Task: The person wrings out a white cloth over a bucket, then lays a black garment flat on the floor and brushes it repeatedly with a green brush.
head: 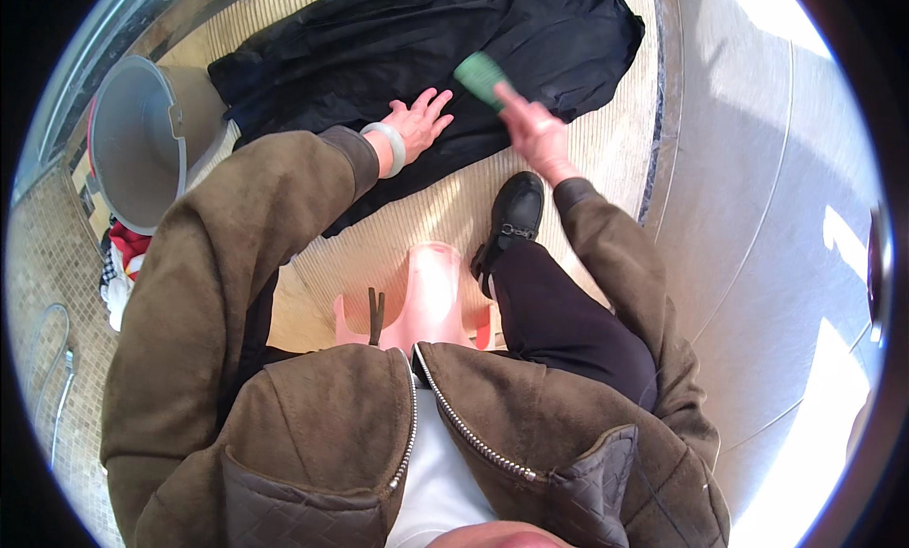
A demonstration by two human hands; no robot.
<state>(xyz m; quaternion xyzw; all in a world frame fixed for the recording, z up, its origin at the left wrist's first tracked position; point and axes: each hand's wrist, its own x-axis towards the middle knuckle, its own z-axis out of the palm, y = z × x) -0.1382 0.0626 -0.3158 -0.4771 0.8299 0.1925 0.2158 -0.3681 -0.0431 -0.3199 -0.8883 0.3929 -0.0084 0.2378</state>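
A large black cloth garment (pixel 341 65) lies spread over the ribbed, pale floor in front of me. My left hand (pixel 417 129), with a pale bangle (pixel 393 149) at the wrist, rests on the cloth near its lower edge, fingers apart and holding nothing. To the right, my right hand (pixel 534 130) grips a green brush-like object (pixel 481 78) over the garment. That object is blurred, and its underside is hidden, so I cannot tell its exact kind or whether it touches the cloth.
A grey plastic bucket (pixel 138 143) lies tipped at the left, with red and white cloths (pixel 124 264) below it. A pink plastic stool (pixel 432 299) stands between my legs. My black shoe (pixel 518 207) is near the garment. Grey tiles (pixel 738 193) extend at right.
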